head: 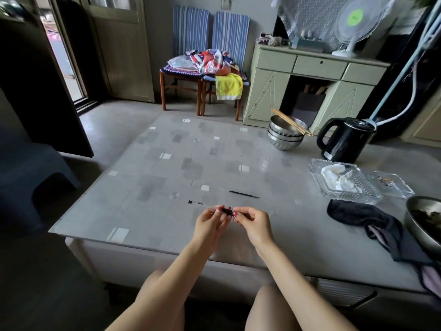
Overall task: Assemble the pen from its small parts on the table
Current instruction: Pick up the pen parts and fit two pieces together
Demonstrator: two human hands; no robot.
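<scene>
Head view gives me the low table (148, 187) first, its grey patterned top filling most of the middle, and everything else sits on it or hangs above it. At the far right edge stands a black kettle (343, 139), and just left of it a stack of steel bowls (285, 136) with chopsticks (290, 121) laid across the rim. Nearer me on the right a dark cloth (365, 220) lies crumpled, and beyond it a clear glass tray (317, 180) holds some white crumpled paper.

My left hand (210, 223) and right hand (253, 223) are raised together just above the near middle of the table, fingertips facing each other. Between them I pinch a short dark pen piece (226, 211), each hand closed on one end of it with thumb and forefinger. I cannot tell which part of the pen it is, as the fingers cover most of it.

Beyond the hands, a thin black refill (243, 194) lies flat on the table, running left to right, apart from everything else. Left of it and nearer my left hand rest a couple of tiny dark pen bits (195, 202), lying close together; they are too small for me to tell apart.
</scene>
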